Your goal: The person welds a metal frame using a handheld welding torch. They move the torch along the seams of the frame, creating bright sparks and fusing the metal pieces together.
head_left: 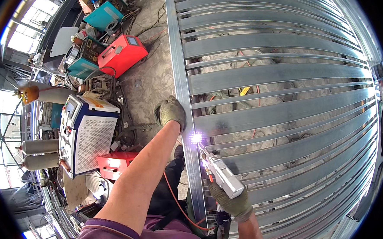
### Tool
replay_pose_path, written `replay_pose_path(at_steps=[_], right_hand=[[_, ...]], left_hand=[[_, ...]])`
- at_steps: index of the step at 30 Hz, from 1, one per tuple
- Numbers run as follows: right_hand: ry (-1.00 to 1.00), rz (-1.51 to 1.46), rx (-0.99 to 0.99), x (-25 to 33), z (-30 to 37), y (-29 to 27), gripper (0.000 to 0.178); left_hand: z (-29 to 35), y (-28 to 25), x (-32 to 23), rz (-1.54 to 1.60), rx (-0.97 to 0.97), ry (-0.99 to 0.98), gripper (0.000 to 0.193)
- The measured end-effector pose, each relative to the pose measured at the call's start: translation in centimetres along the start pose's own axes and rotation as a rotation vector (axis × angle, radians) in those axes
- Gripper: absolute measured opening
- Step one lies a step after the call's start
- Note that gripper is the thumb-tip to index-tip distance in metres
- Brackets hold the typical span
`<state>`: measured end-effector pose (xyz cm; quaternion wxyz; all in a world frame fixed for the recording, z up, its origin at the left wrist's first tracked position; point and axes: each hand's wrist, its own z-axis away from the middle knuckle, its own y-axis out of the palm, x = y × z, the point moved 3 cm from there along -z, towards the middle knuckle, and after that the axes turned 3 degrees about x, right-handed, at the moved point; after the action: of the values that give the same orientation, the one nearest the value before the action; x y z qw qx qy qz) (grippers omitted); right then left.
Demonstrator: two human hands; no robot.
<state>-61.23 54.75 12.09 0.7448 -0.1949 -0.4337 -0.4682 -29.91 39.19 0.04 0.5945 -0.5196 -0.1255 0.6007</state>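
Note:
A large silvery metal frame [263, 73] of wide and narrow parallel bars stretches over the right half of the view. My left hand [171, 112], in a dark green work glove, grips its long side rail [182, 82], fingers curled at the outer edge. In my gloved right hand [232, 202] is a grey welding gun [225, 175], its nozzle pointing up and left at the rail. A bright violet-white glare [196, 138] burns at the gun's tip, where a bar meets the rail, and hides the joint. The right fingers are partly covered by the gun.
An orange-red hose [174, 194] runs below the gun, near my legs. Left of the frame stand a white-and-blue machine cabinet [93, 136], a red machine [123, 55], teal machines [104, 15] and gas cylinders [40, 161]. Cables [128, 120] lie on the concrete floor.

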Motion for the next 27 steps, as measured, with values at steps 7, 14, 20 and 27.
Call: replay_pose_path(at_steps=[7,14,20,27], right_hand=[[0.122,-0.092,-0.086,-0.9,0.4,0.6,0.032],[-0.086,-0.124,-0.084,2.0,0.2,-0.1,0.030],[-0.037,-0.109,-0.018,1.2,-0.7,-0.3,0.037],[-0.088,-0.143,-0.028,-0.1,-1.5,-0.5,0.031]], left_hand=[[-1.2,0.9,0.9,-0.027,-0.014,0.037,0.065],[-2.9,2.1,2.6,-0.065,-0.076,0.033,0.062],[-5.4,4.1,4.9,-0.189,-0.122,0.142,0.063],[-3.8,3.7,3.1,-0.268,-0.061,0.099,0.053]])
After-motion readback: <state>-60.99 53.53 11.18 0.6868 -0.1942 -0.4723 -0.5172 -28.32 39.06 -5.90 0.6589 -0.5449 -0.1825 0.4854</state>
